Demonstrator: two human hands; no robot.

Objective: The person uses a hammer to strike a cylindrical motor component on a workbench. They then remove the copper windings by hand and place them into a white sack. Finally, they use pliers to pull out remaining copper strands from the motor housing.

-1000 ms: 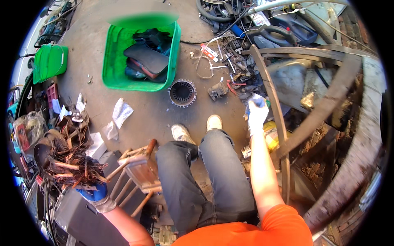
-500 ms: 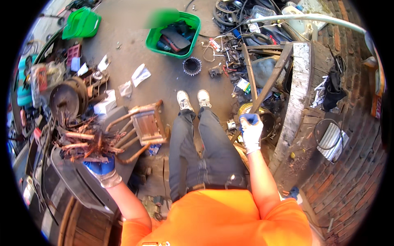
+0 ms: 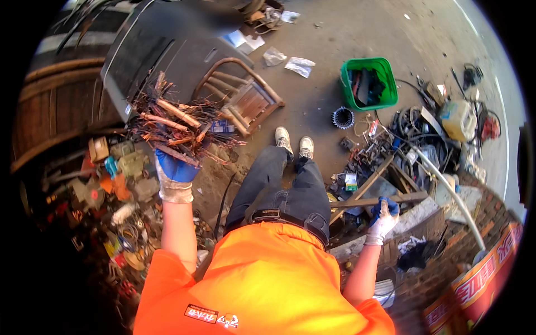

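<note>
My left hand [image 3: 177, 167], in a white and blue work glove, is closed round the lower side of a bundle of sticks [image 3: 173, 124]. The bundle is a tangle of dark twigs and thicker reddish-brown pieces, held up at the left in front of a wooden chair [image 3: 254, 103]. At the right, my gloved right hand [image 3: 384, 219] is closed with curled fingers, beside a long wooden slat [image 3: 402, 197]. Whatever lies inside that fist, if anything, is hidden, and contact with the slat cannot be told.
A green bin [image 3: 385, 103] with dark items stands ahead, beside a black toothed ring [image 3: 343, 118]. Cables and scrap pile up right, with a pale pole [image 3: 446, 190] across them. A large dark grey panel [image 3: 184, 47] lies at the far left; mixed clutter [image 3: 125, 195] lies below.
My view has turned left, so bin and chair sit further right in it. The bundle, still in my left hand, is nearer my body's front. My right hand shows lower, further out.
</note>
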